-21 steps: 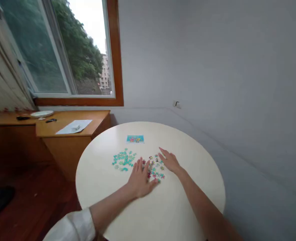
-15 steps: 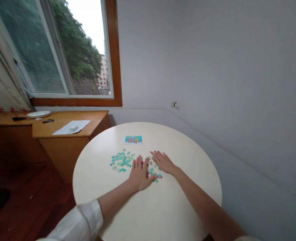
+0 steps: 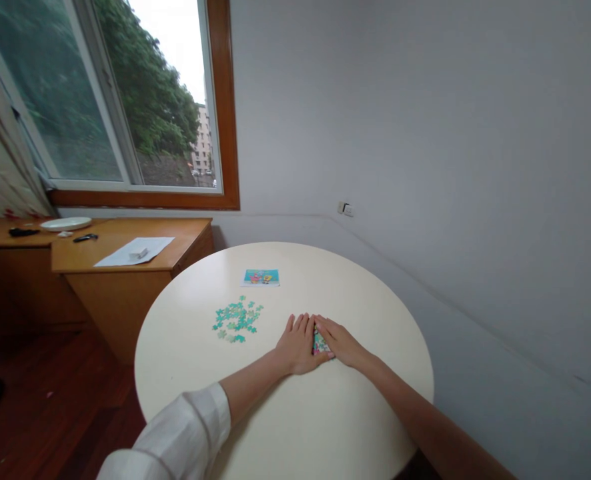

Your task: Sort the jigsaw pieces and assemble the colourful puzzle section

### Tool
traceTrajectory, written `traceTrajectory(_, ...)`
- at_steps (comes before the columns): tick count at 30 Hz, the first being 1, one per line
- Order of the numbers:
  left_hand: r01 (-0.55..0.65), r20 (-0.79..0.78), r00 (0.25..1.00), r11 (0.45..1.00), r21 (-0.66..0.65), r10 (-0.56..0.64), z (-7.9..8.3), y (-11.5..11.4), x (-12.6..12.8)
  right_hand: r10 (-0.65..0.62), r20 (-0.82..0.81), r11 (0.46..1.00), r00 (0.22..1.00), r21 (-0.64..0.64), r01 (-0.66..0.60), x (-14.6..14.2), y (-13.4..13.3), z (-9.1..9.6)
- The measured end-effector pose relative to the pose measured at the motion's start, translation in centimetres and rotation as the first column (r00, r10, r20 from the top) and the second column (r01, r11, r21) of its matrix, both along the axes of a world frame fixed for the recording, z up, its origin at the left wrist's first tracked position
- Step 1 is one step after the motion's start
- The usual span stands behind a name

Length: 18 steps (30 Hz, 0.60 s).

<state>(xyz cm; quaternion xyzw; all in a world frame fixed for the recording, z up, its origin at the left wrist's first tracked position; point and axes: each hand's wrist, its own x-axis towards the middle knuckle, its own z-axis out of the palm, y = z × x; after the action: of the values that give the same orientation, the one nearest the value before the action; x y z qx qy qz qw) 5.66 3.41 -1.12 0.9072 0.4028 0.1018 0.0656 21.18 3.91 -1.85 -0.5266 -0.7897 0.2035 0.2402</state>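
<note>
A bunched group of multicoloured jigsaw puzzle pieces [image 3: 320, 343] lies on the white round table [image 3: 295, 427], enclosed between my two hands. My left hand [image 3: 300, 347] rests flat along the left side of these pieces, fingers stretched out and thumb along the near side. On the right, my right hand [image 3: 340, 341] slants inward with straight fingers, its fingertips meeting the left ones at the far end. Part of the group is hidden under the hands. Off to the left, a loose spread of teal and pale green puzzle pieces [image 3: 236, 317] lies apart from both hands.
A small picture card [image 3: 261, 277] with cartoon figures lies toward the table's far side. Left of the table, a wooden desk [image 3: 120, 280] carries a paper sheet [image 3: 135, 252] with a small white object and a white plate [image 3: 66, 224]. Walls stand behind and to the right.
Both hands have drawn together, with my left hand moving right. The pieces between them are now gathered into a tighter bunch. The teal pieces keep their spread.
</note>
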Motion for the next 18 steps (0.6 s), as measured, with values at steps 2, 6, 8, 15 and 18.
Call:
traceTrajectory(2, 0.040, 0.032, 0.999, 0.999, -0.030, -0.039, 0.3, -0.4, 0.3, -0.018, 0.002, 1.000, 1.000, 0.003, 0.018, 0.8, -0.8, 0.0)
traceTrajectory(6, 0.019, 0.093, 0.996, 0.996, -0.083, -0.011, 1.3, -0.5, -1.1, -0.071, 0.117, 0.997, 0.991, 0.042, 0.067, 1.7, -2.5, 0.5)
traceTrajectory(8, -0.023, 0.120, 0.992, 0.999, -0.044, 0.028, 2.0, -0.1, -3.1, -0.089, 0.239, 0.993, 0.967, 0.092, 0.068, 1.5, -3.3, 1.0)
traceTrajectory(15, -0.350, 0.074, 0.934, 0.937, 0.015, 0.348, 1.9, -0.1, -13.2, 0.004, 0.482, 0.984, 0.876, 0.152, -0.089, -2.8, -3.6, 1.7)
traceTrajectory(18, -0.458, 0.032, 0.889, 0.888, 0.042, 0.457, 0.7, -1.2, -15.8, -0.052, 0.487, 0.989, 0.872, 0.147, -0.024, -4.1, -3.2, 1.1)
